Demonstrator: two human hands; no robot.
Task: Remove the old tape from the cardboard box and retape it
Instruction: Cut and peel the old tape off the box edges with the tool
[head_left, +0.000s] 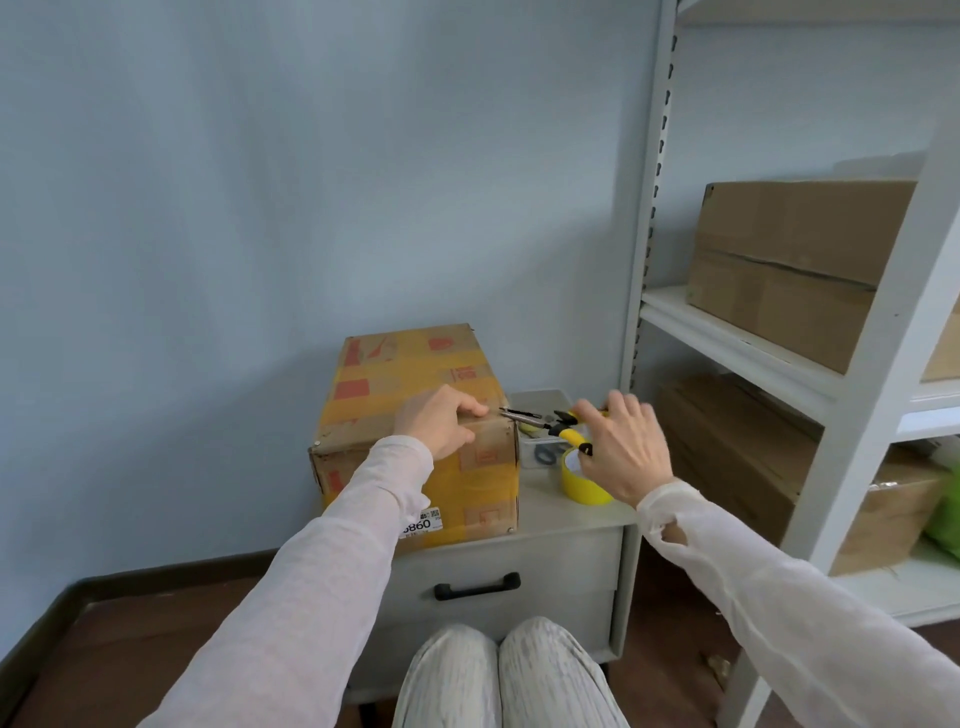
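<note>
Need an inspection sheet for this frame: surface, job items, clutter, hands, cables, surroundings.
Surface: grey drawer cabinet, black handle.
Job's things: cardboard box wrapped in old yellow tape, standing on the cabinet; yellow tape roll beside it; pliers pointing at the box's top corner.
Clutter: small tray of odds behind the roll.
Hands: left hand holds the box top; right hand grips the pliers.
Cables: nothing seen.
Surroundings: blue wall; white shelving carrying stored boxes.
</note>
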